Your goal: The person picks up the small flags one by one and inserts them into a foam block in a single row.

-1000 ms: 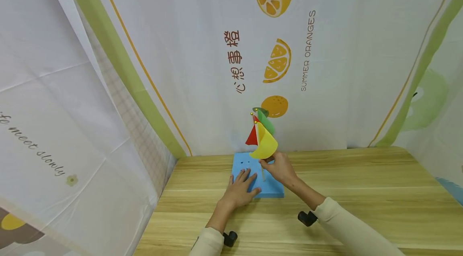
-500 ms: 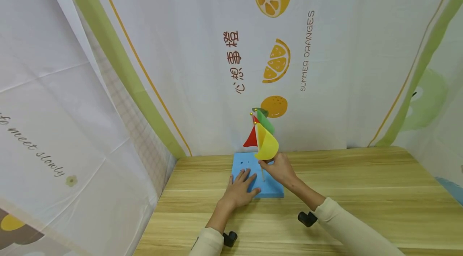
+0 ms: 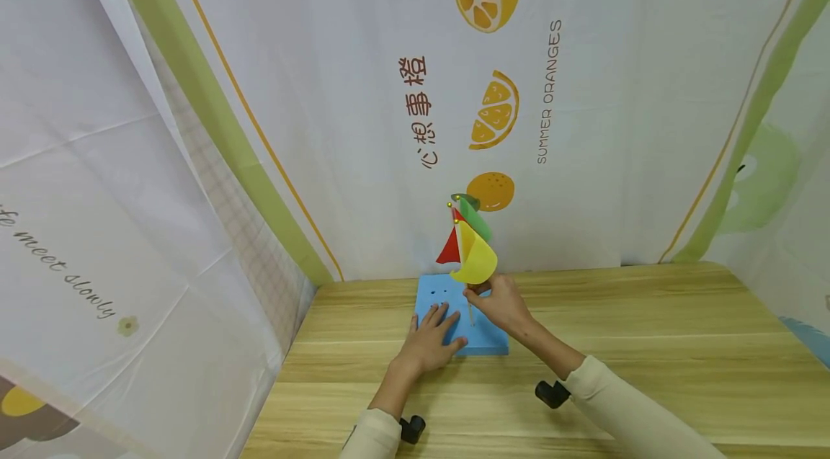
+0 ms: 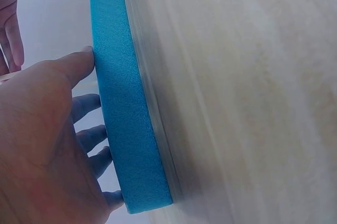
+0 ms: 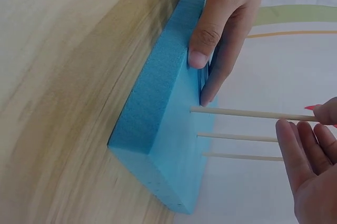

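A blue foam block (image 3: 486, 339) lies on the wooden table, with small holes in its top face. My left hand (image 3: 428, 344) rests on the block with fingers spread. With thumb and fingers, my right hand (image 3: 502, 300) pinches the thin stick (image 5: 253, 113) of the yellow flag (image 3: 478, 257). The stick's lower end meets the block's top in the right wrist view. Two more sticks stand in the block beyond it. Behind the yellow flag are a red flag (image 3: 449, 248) and a green flag (image 3: 475, 217), partly covered by it. Yellow beads top the sticks.
The wooden table (image 3: 616, 329) extends to both sides of the block. A white curtain (image 3: 350, 120) printed with oranges hangs right behind the table's back edge. Black devices (image 3: 552, 394) are at both wrists.
The yellow flag has swung and curled slightly on its stick, and the red flag has shifted a little. Both hands keep nearly the same place.
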A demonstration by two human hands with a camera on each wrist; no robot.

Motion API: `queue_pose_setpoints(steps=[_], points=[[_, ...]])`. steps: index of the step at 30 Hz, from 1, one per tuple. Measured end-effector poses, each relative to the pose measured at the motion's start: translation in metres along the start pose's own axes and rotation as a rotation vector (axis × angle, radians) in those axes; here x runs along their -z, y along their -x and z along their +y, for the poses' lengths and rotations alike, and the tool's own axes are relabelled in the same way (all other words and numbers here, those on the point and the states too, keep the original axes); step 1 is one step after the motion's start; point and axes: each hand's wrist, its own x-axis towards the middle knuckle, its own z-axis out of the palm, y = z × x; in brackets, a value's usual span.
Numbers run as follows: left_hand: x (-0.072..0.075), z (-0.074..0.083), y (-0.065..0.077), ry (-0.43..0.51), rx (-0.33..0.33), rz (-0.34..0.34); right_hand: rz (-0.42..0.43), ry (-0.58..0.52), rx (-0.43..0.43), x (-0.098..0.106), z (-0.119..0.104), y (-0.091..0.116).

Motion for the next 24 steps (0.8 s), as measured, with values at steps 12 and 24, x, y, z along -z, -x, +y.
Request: queue_pose_setpoints(steps=[12, 24], points=[[0.005, -0.001, -0.001, -0.010, -0.002, -0.013, -0.010, 0.000, -0.041, 0.017, 0.009, 0.004], [0.013, -0.007, -0.001, -0.038, -0.021, -0.011, -0.032, -0.047, -0.045, 0.060, 0.034, 0.013]])
